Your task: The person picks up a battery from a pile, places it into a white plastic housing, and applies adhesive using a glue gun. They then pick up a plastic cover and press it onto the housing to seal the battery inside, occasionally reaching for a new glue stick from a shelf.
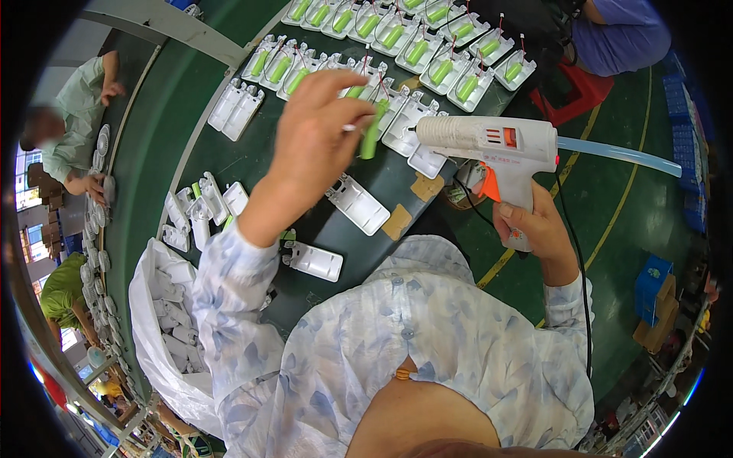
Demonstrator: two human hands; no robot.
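Note:
My left hand (pixel 311 137) is closed above the dark worktable, its fingers pinched at a green cylindrical battery (pixel 369 136). A small white piece shows by the fingertips; I cannot tell what it is. My right hand (pixel 538 225) grips the handle of a white hot glue gun (pixel 489 141) with an orange trigger. Its nozzle points left toward the battery, and a translucent glue stick (pixel 622 153) sticks out of its back. Under the left hand lies an empty white plastic housing (pixel 359 204), with another housing (pixel 317 262) nearer me.
Rows of white housings with green batteries (pixel 416 52) and thin wires fill the far table. A white bag (pixel 149 324) of plastic parts stands at the left. Tan pads (pixel 397 222) lie at the table edge. A red stool (pixel 574 98) and a seated person are at far right; co-workers are at left.

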